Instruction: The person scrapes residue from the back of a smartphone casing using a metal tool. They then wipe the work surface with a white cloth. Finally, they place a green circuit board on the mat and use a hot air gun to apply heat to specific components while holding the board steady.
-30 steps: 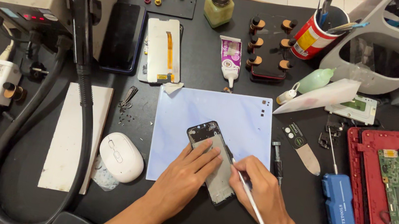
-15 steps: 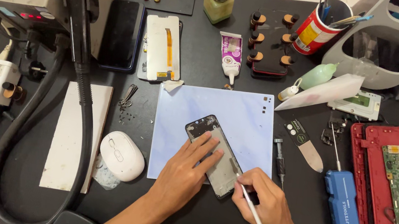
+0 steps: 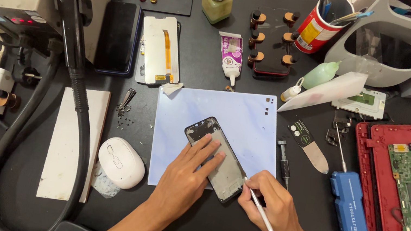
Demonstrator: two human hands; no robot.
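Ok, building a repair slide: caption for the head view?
Left hand steadies a phone frame on a blue mat; right hand works its edge with a thin tool.

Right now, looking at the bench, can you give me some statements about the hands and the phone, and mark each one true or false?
1. The left hand lies flat on the phone frame. True.
2. The right hand holds a thin white tool at the frame's right edge. True.
3. The phone frame lies on the red laptop shell. False: it lies on the pale blue mat.
4. The white mouse sits right of the right hand. False: it sits left of the left hand.
5. A blue screwdriver case lies right of the mat. True.
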